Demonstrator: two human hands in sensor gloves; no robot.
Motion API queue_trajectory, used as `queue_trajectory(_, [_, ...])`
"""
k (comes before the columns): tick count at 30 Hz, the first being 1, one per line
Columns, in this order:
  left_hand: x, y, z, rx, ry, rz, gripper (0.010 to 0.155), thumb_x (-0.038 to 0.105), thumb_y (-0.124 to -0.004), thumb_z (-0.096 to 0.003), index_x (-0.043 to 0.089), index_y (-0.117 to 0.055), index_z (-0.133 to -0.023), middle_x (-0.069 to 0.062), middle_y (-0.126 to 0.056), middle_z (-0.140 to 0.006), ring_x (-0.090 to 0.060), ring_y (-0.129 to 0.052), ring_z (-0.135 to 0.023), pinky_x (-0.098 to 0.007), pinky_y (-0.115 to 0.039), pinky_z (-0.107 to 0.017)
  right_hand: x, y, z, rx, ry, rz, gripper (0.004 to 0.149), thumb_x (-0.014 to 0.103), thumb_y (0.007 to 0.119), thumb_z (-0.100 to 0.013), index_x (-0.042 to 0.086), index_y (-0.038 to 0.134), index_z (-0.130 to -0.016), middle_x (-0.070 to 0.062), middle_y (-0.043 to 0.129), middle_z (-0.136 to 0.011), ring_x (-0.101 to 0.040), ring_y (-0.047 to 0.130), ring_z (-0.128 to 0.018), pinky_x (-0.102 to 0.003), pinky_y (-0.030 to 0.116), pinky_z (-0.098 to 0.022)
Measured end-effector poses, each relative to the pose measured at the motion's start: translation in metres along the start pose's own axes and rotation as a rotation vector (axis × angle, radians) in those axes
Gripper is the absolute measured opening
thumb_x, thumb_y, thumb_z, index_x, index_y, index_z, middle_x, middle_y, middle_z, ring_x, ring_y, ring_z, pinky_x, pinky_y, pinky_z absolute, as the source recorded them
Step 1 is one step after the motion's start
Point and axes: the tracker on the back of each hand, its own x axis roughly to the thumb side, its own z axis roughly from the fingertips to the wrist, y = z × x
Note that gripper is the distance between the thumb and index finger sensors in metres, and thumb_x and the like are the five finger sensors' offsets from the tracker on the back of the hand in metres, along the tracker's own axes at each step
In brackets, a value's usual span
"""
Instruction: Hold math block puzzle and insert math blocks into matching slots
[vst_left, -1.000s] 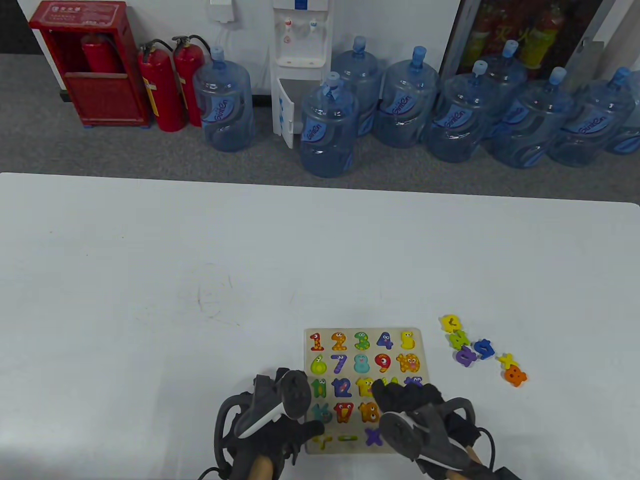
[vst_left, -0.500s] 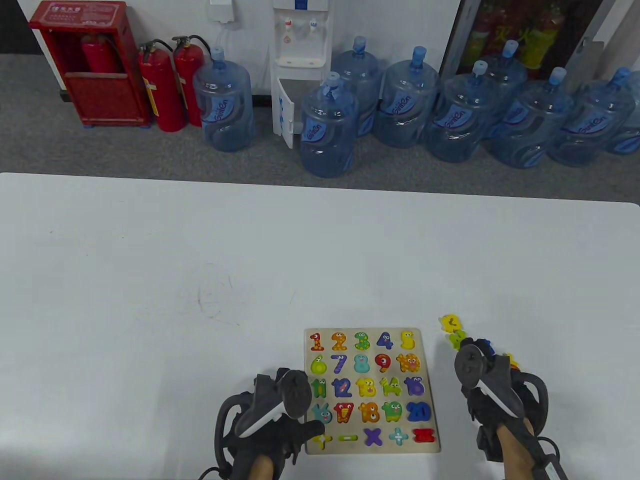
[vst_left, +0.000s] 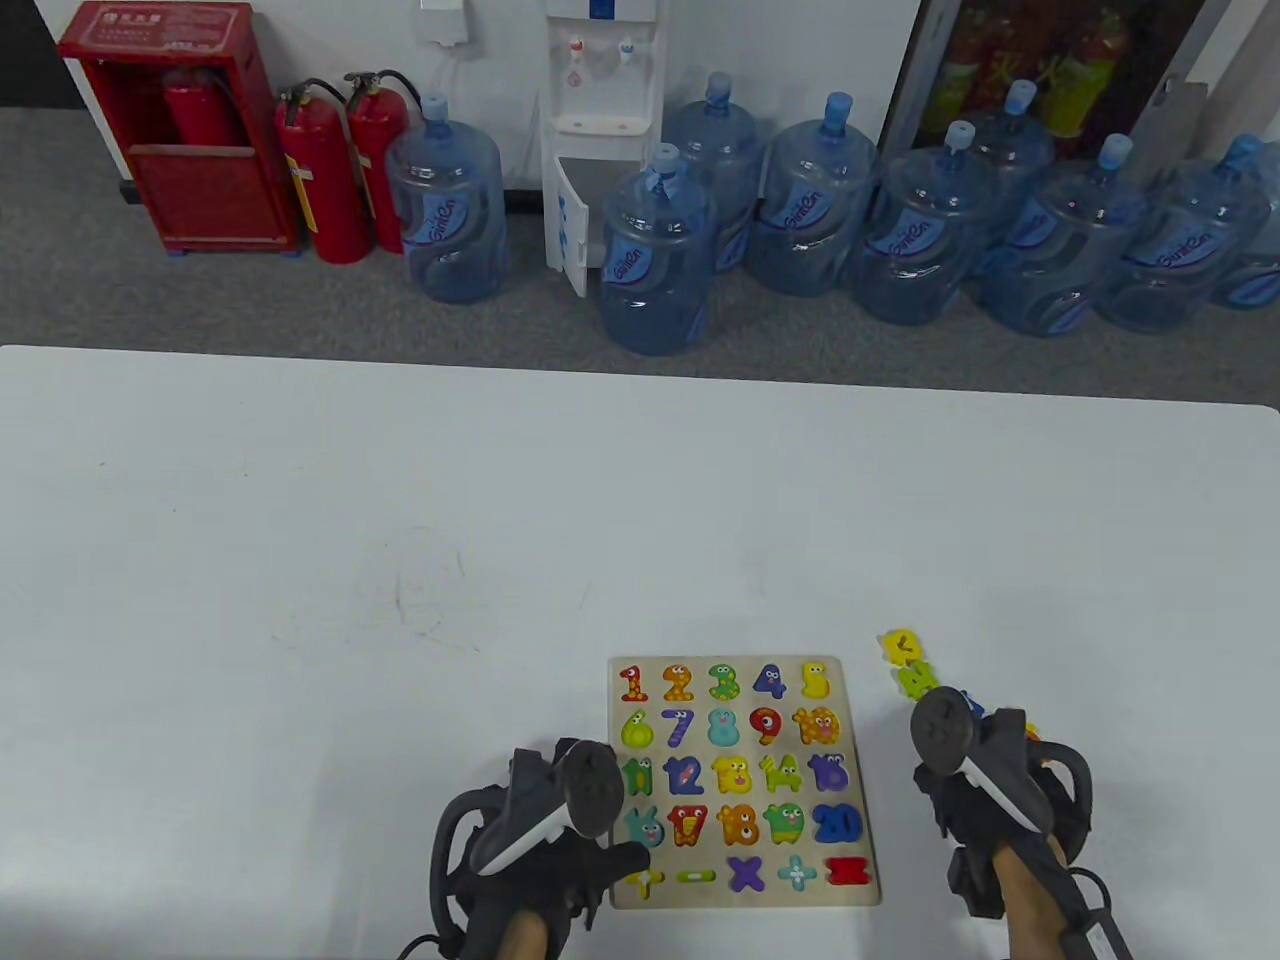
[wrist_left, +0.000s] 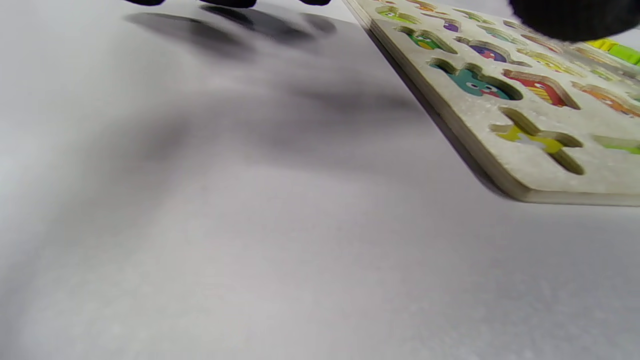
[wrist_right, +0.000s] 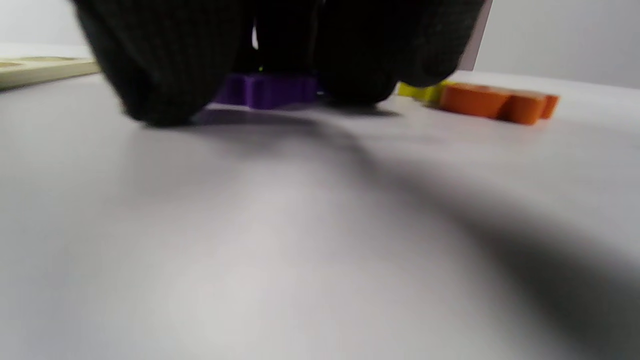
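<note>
The wooden puzzle board (vst_left: 858, 700) lies flat near the table's front edge, most slots filled with coloured numbers and signs. My left hand (vst_left: 560, 850) lies at its left side, thumb (vst_left: 628, 858) resting on the board's lower left edge; in the left wrist view the board (wrist_left: 505, 155) shows a yellow plus slot. My right hand (vst_left: 985, 790) is down over the loose blocks right of the board. In the right wrist view its fingers (wrist_right: 165, 65) stand on the table on either side of a purple block (wrist_right: 265, 90); I cannot tell whether they pinch it.
Loose blocks lie right of the board: a yellow one (vst_left: 900, 645), a green one (vst_left: 918, 678), and an orange one (wrist_right: 495, 104) with a yellow one (wrist_right: 422, 91) beside it. The white table (vst_left: 400, 500) stretches far and left. Water bottles stand on the floor beyond.
My right hand has left the board's lower right part and moved right, down onto the loose blocks. The left hand and the board have not moved.
</note>
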Motion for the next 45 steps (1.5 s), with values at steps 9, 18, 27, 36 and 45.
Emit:
queue_trajectory(9, [0.000, 0.000, 0.000, -0.002, 0.006, -0.003, 0.090, 0.067, -0.068, -0.0344, 0.033, -0.032, -0.109, 0.003, -0.028, -0.117, -0.046, -0.035, -0.110, -0.070, -0.046, -0.074, 0.015, -0.006, 0.009, -0.046, -0.088, 0.055, 0.042, 0.030, 0.089, -0.022, 0.034, 0.082, -0.063, 0.010, 0.076, -0.085, -0.021, 0.087, -0.071, -0.036, 0.076, -0.054])
queue_trajectory(18, [0.000, -0.001, 0.000, -0.003, 0.007, -0.006, 0.090, 0.067, -0.068, -0.0345, 0.033, -0.033, -0.109, 0.004, -0.028, -0.117, -0.046, -0.034, -0.110, -0.070, -0.046, -0.074, 0.031, -0.010, 0.019, -0.036, -0.193, 0.103, 0.039, 0.024, 0.094, -0.019, 0.033, 0.087, -0.056, 0.010, 0.082, -0.079, -0.021, 0.089, -0.071, -0.037, 0.077, -0.054])
queue_trajectory(27, [0.000, -0.001, 0.000, -0.001, 0.006, -0.006, 0.090, 0.067, -0.068, -0.0344, 0.033, -0.033, -0.109, 0.004, -0.028, -0.117, -0.046, -0.035, -0.110, -0.070, -0.046, -0.074, 0.033, -0.018, 0.024, -0.131, -0.013, 0.188, 0.054, 0.049, 0.085, -0.016, 0.024, 0.087, -0.064, -0.008, 0.087, -0.079, -0.022, 0.100, -0.055, -0.037, 0.084, -0.041])
queue_trajectory(36, [0.000, -0.001, 0.000, -0.005, 0.006, -0.010, 0.089, 0.067, -0.068, -0.0346, 0.033, -0.034, -0.109, 0.004, -0.028, -0.117, -0.046, -0.034, -0.110, -0.070, -0.046, -0.074, 0.028, -0.010, 0.014, -0.041, 0.043, 0.169, 0.045, 0.042, 0.088, -0.019, 0.024, 0.087, -0.060, -0.010, 0.093, -0.068, -0.019, 0.106, -0.041, -0.032, 0.090, -0.031])
queue_trajectory(45, [0.000, -0.002, 0.001, -0.003, 0.007, -0.012, 0.089, 0.067, -0.068, -0.0343, 0.033, -0.034, -0.109, 0.004, -0.028, -0.116, -0.046, -0.034, -0.110, -0.070, -0.047, -0.074, 0.013, -0.018, 0.017, 0.042, 0.020, -0.039, 0.046, 0.040, 0.089, -0.022, 0.022, 0.086, -0.064, -0.010, 0.092, -0.071, -0.022, 0.106, -0.046, -0.032, 0.091, -0.033])
